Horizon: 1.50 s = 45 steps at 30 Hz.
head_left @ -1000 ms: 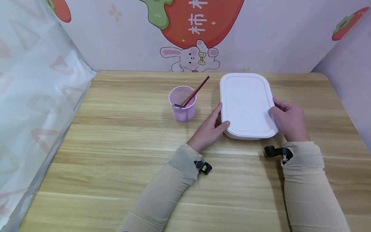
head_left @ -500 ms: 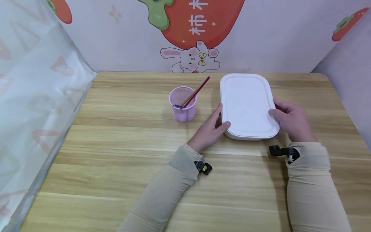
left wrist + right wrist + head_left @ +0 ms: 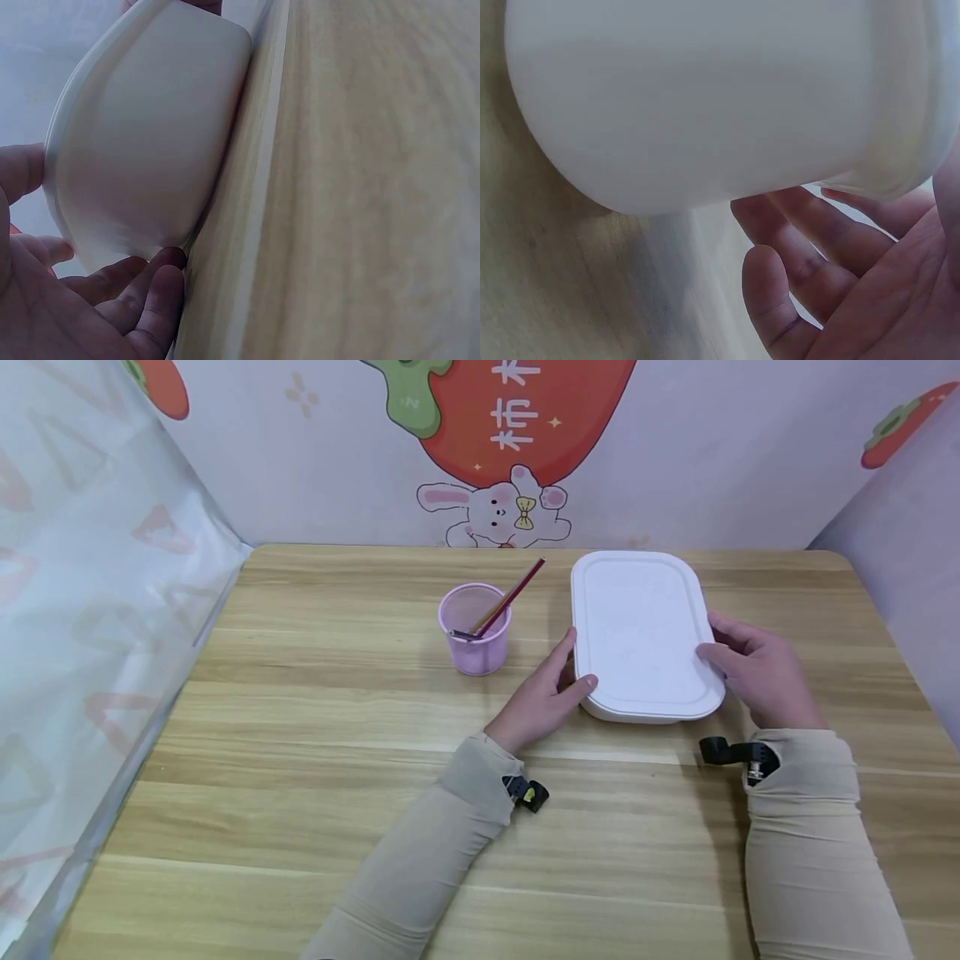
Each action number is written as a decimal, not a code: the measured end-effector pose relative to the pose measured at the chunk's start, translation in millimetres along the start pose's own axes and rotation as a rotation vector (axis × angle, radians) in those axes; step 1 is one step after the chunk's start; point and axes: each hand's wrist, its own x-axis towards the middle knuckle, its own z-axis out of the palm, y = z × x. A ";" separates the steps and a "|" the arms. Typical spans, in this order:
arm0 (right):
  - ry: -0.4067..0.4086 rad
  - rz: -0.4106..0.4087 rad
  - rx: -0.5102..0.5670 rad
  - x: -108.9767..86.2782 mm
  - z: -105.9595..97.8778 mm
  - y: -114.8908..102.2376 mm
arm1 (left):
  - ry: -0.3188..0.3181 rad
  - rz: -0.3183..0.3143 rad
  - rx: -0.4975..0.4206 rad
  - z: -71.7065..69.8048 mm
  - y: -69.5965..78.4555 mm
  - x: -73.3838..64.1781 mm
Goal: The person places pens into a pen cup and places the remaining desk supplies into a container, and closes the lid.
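Observation:
A white plastic box [image 3: 150, 112] with rounded corners sits on the wooden table, topped by a flat white lid [image 3: 641, 627]. My left hand [image 3: 536, 697] holds its left side near the front corner; the thumb touches the lid's edge, and the fingertips in the left wrist view lie low against the wall. On the right, my right hand [image 3: 761, 672] pinches the lid's rim, thumb on top and fingers beneath. The lid's near right corner juts slightly past the box. Whether the rim is free there I cannot tell.
A pink mesh pen cup [image 3: 477, 652] stands left of the box, holding a few pencils [image 3: 517, 589], one dark red. The table [image 3: 300, 735] ends at a printed white wall sheet [image 3: 675, 460] behind.
My right hand and wrist have shifted slightly right, and the lid's near right corner has edged out the same way. The left hand and pen cup have stayed put.

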 end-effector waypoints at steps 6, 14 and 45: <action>0.019 0.012 -0.001 2.2 1.3 1.7 | -0.001 0.003 -0.003 0.9 -0.2 0.9; 0.058 -0.018 0.014 3.2 3.3 3.6 | -0.006 0.001 0.003 2.3 0.2 1.9; 0.051 -0.022 0.042 0.0 6.8 7.3 | -0.020 -0.022 -0.013 -3.5 -7.9 -2.3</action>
